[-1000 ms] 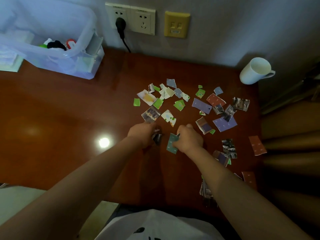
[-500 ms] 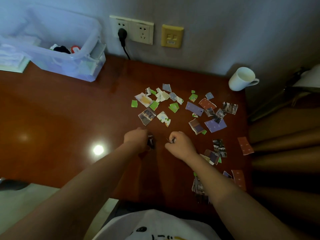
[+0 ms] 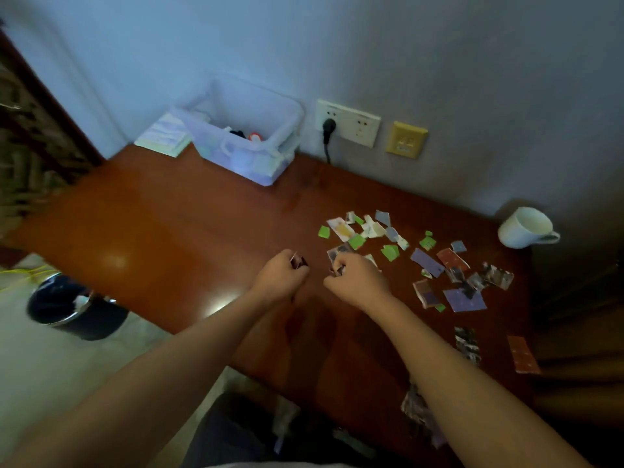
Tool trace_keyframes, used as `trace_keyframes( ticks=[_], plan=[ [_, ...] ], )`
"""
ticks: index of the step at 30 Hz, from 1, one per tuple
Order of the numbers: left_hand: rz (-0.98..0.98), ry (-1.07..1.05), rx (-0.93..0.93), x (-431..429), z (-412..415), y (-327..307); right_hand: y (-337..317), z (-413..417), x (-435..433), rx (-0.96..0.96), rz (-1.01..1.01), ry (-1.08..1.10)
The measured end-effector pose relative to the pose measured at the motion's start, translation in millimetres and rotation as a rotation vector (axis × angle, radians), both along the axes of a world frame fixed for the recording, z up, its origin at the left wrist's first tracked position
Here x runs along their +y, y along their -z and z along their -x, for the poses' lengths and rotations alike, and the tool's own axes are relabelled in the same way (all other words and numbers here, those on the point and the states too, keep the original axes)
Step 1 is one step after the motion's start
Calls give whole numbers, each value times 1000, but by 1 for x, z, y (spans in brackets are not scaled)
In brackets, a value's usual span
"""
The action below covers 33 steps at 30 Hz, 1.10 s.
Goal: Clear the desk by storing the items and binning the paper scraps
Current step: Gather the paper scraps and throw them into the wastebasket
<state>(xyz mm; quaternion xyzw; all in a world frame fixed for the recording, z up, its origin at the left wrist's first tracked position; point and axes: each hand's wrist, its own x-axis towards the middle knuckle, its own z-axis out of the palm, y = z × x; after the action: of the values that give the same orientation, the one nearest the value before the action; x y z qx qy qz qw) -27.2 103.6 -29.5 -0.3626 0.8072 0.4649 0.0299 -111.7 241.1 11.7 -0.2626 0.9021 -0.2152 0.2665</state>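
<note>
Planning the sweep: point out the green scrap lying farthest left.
The small green scrap just left of the white-and-yellow piece; the other green ones lie further right.

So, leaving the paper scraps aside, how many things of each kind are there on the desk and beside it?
White mug: 1
Clear plastic box: 1
Pale flat stack: 1
Dark bin on the floor: 1
Total: 4

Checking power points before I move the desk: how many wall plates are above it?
2: a white socket plate with a black plug in its left outlet, and a yellow plate just right of it. None seems hidden.
</note>
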Motion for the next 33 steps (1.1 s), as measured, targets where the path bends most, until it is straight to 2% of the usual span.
trace_keyframes(
  ticks=[8, 17, 25, 33],
  plan=[
    [-31, -254, 212, -84, -72, -61, -45, -44, -100, 92, 138, -193],
    [-2, -461, 287, -203, -222, -96, -68, -175, -243, 116, 262, -368],
    [-13, -635, 285, -301, -366, -100, -65, -307, -362, 71, 288, -502],
    [-59, -802, 262, -380, -465, -72, -41, -393, -470, 42, 192, -698]
  ],
)
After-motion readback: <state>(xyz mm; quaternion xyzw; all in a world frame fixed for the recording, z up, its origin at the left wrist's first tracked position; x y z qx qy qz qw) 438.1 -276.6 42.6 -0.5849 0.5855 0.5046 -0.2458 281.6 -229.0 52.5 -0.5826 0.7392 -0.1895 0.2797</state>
